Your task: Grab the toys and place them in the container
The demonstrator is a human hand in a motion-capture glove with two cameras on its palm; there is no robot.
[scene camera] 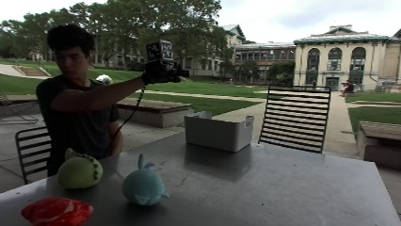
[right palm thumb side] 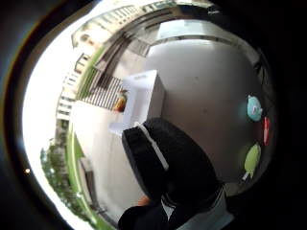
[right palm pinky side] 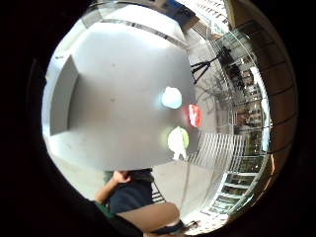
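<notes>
3 toys (scene camera: 143,185) are seen on the table (scene camera: 263,188); soft and light, they are best squeezed mid-body. Nothing is held in the right hand (scene camera: 158,75); its fingers cannot be told.

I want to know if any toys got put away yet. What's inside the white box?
The white box shows only its outer walls and rim; its inside is hidden. Three toys sit on the table.

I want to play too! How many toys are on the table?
3, all at the table's near end: a green toy, a blue toy beside it, a red toy in front. The container's inside is hidden.
</notes>
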